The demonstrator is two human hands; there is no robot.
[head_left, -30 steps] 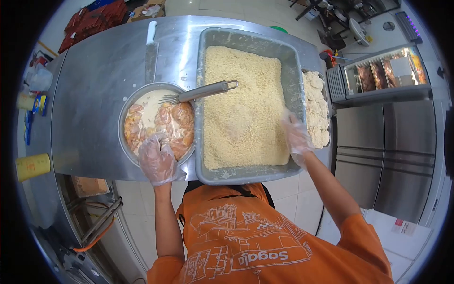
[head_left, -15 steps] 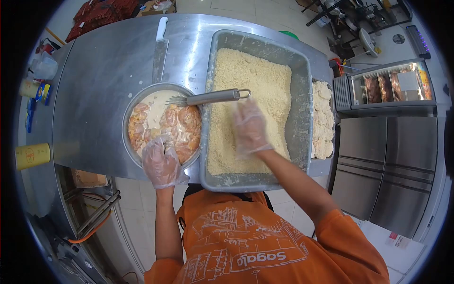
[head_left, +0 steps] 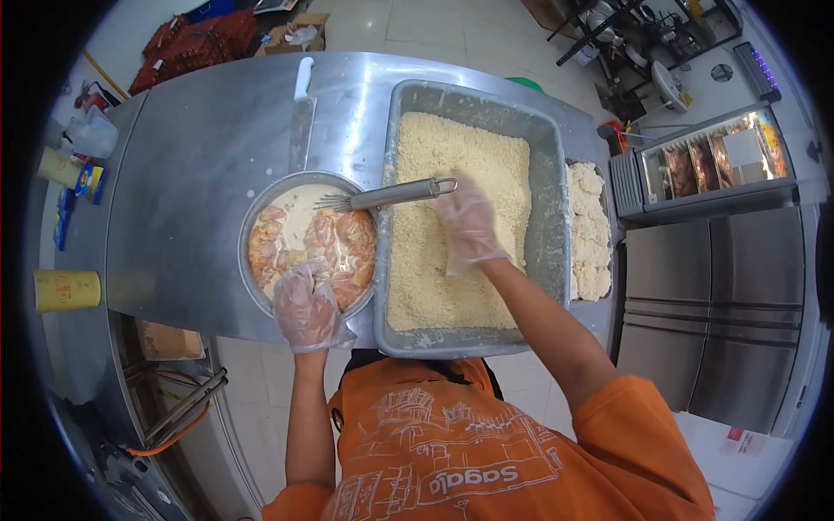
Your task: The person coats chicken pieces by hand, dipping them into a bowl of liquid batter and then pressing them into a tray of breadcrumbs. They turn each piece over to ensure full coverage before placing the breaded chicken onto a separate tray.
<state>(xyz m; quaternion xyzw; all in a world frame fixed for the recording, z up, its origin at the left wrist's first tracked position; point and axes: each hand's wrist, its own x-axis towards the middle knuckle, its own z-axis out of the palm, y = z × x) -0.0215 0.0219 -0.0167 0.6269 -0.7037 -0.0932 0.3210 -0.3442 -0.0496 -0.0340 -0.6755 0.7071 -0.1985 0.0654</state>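
Observation:
Both my hands wear clear plastic gloves. My left hand [head_left: 306, 306] rests at the near rim of a round metal bowl [head_left: 253, 227] holding chicken pieces [head_left: 347, 247] in pale batter; whether it grips a piece I cannot tell. My right hand [head_left: 469, 224] lies flat, fingers apart, on the breadcrumbs [head_left: 452, 165] in a large grey tub [head_left: 546, 200]. A metal whisk [head_left: 395, 194] lies across the bowl's rim and the tub's edge, just left of my right hand.
Steel table [head_left: 191, 174] carries a knife with a white handle [head_left: 301, 104] at the back. A tray of breaded pieces [head_left: 589, 230] sits right of the tub. A yellow cup [head_left: 65, 291] stands at far left. A display warmer [head_left: 712, 161] stands at the right.
My right hand moved from the tub's right wall to the middle of the crumbs and now presses there. My left hand has stayed at the bowl's near rim.

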